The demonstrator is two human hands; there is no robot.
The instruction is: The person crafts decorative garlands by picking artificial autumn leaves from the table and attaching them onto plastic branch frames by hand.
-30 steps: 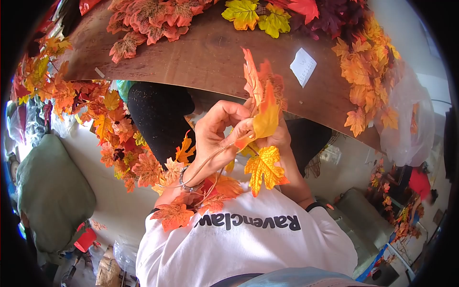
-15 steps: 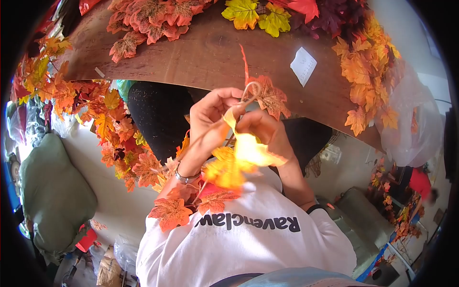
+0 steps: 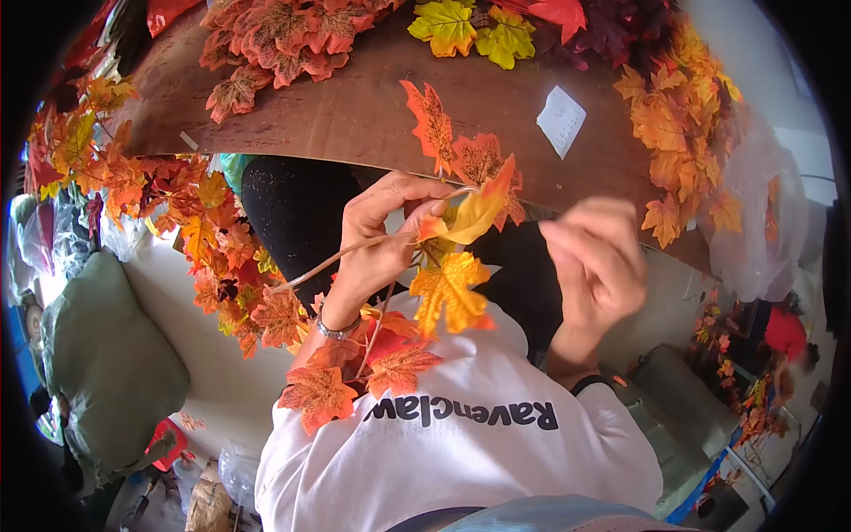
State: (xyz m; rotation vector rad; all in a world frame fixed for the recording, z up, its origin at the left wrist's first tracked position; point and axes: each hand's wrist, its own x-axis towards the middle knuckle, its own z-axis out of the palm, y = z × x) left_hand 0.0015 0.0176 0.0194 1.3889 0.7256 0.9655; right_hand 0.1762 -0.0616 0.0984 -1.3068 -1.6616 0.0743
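My left hand (image 3: pixel 386 235), with a bracelet or watch at the wrist, pinches the vine stem of an artificial leaf garland. From its fingertips hang a yellow-orange leaf (image 3: pixel 480 213) and a yellow leaf (image 3: pixel 450 291); orange-red leaves (image 3: pixel 429 122) stick up above them, over the board's edge. The stem runs back past the wrist to orange leaves (image 3: pixel 317 396) lying on the white shirt. My right hand (image 3: pixel 596 262) is apart from the garland, to its right, fingers curled and pressed together, slightly blurred; whatever is between the fingertips cannot be made out.
A brown board (image 3: pixel 355 115) bears salmon leaves (image 3: pixel 288 35), yellow-green leaves (image 3: pixel 445 27), orange leaves (image 3: pixel 665 124) and a white paper (image 3: pixel 561 121). A long leaf garland (image 3: pixel 199 235) hangs at left, above a green sack (image 3: pixel 111 355). A person in red (image 3: pixel 784 335) is far right.
My right hand has let go of the garland and moved right. The yellow leaves have swung to the right below my left hand, and the orange-red leaves now spread upward.
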